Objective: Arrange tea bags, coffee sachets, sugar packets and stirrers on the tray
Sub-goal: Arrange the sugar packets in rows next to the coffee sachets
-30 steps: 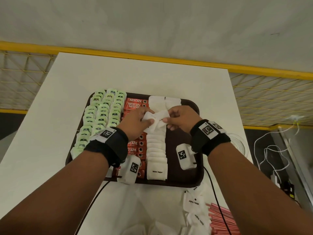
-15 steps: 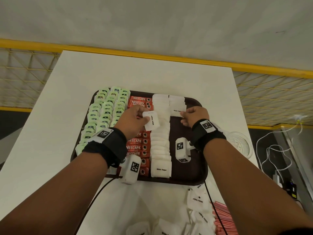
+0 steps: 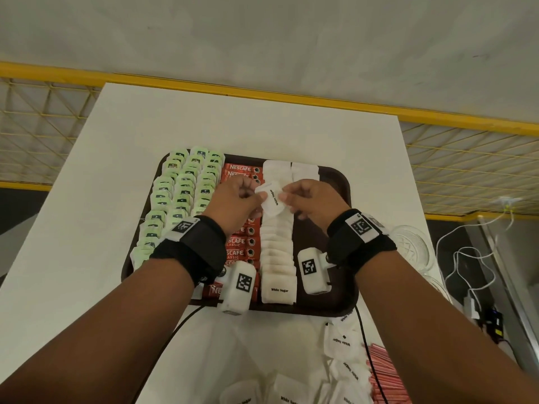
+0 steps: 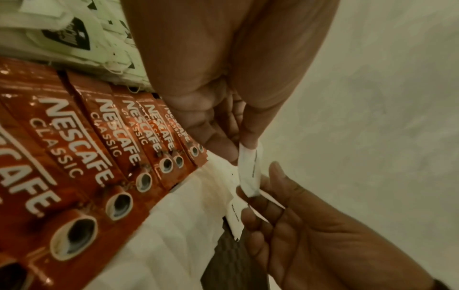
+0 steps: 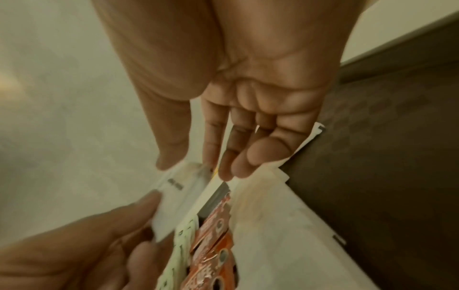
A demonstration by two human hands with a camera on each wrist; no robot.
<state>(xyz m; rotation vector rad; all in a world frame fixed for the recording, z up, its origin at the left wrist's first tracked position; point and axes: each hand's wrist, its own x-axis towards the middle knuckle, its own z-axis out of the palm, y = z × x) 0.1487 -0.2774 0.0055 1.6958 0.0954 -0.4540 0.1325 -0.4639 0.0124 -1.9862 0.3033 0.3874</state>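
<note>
- The person's left hand (image 3: pixel 237 199) is pinching one end of a white sugar packet (image 3: pixel 272 199) between thumb and fingertips, with the other fingers curled in.
- The right hand (image 3: pixel 310 199) is pinching the opposite end of that same packet, so the packet is hanging between the two hands, lifted above the brown tray (image 3: pixel 339 290).
- In the left wrist view, the packet (image 4: pixel 249 170) is showing edge-on, with a second white packet (image 4: pixel 234 217) sitting against the right hand's fingers (image 4: pixel 263 213); I cannot tell whether those fingers are gripping it.
- Directly beneath the hands, a row of white sugar packets (image 3: pixel 277 258) is running along the tray towards the person, the nearest one reading "White Sugar".
- Under the left hand and wrist, a row of red Nescafe Classic coffee sachets (image 3: pixel 240 243) is lying beside the sugar row.
- Further out past the left hand, rows of pale green tea bags (image 3: pixel 180 193) are filling that side of the tray.
- Beyond the right hand, a short second sugar row (image 3: pixel 304 170) is starting at the tray's far end.
- Nearer the person than the wrists, loose sugar packets (image 3: pixel 341 342) are lying on the white table (image 3: pixel 87 228), with pink stirrers (image 3: pixel 379 377) beside them on the right arm's side.
</note>
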